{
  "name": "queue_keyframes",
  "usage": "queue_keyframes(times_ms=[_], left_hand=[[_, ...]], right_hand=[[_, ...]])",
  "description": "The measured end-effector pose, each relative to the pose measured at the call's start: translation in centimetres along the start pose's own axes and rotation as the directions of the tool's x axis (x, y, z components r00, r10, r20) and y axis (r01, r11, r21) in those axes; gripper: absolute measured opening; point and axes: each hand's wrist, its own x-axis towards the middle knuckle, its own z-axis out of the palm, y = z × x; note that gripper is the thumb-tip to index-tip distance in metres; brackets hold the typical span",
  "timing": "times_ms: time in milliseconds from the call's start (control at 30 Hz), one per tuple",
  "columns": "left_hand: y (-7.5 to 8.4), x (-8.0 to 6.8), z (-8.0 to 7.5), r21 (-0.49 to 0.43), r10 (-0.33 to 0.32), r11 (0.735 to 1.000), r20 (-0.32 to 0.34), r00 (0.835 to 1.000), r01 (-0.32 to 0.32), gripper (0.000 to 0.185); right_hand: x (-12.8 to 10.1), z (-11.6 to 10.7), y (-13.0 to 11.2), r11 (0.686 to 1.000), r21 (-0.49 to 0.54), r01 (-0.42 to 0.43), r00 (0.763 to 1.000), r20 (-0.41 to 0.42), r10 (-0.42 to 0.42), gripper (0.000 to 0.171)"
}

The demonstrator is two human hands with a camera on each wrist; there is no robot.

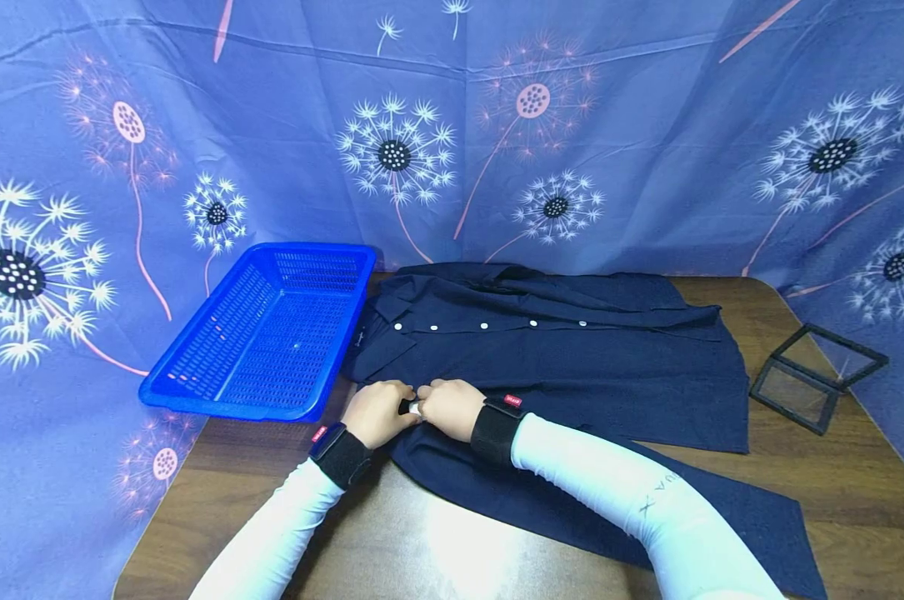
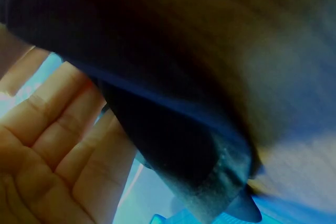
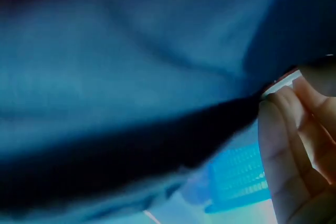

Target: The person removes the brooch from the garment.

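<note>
A dark navy button-up shirt lies spread sideways, collar to the left, with a row of white buttons along its front. At the shoulder nearest the person, the left hand and the right hand are close together, gripping the cloth. Between their fingertips shows a small white piece; its kind is unclear. In the right wrist view, thumb and fingers pinch this white strip at the cloth's edge. Dark fabric hides the left fingertips in the left wrist view.
A blue plastic basket stands at the left, its side next to the shirt's collar. On the right of the wooden table is an unfolded black-framed panel. A dandelion-print curtain hangs behind.
</note>
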Motion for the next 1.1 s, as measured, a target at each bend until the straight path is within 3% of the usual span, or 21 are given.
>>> queue_keyframes(times_ms=[267,600,733,867,1100], left_hand=[[0.1,-0.1,-0.2,0.002,0.003,1.000,-0.015,1.000,-0.003,0.024],[0.1,-0.1,-0.3,-0.013,-0.008,1.000,0.007,1.000,0.008,0.030],[-0.1,-0.2,-0.2,-0.023,-0.005,1.000,0.039,0.999,0.006,0.035],[-0.3,-0.2,-0.4,-0.056,-0.010,0.998,0.078,0.997,0.014,0.039],[-0.2,-0.2,-0.7,-0.061,0.009,0.998,0.031,0.999,-0.007,0.030]], right_hand=[[0.1,0.3,-0.9,0.963,-0.239,0.127,0.991,-0.016,-0.135,0.014],[-0.2,0.2,-0.5,0.960,-0.243,0.139,0.986,-0.051,-0.156,0.013],[-0.4,0.2,-0.1,0.970,-0.208,0.128,0.985,-0.087,-0.149,0.009],[-0.5,0.3,0.4,0.991,-0.096,0.093,0.990,-0.101,-0.103,0.007],[-0.7,0.2,1.1,0.997,0.068,0.037,0.993,-0.113,-0.029,0.006]])
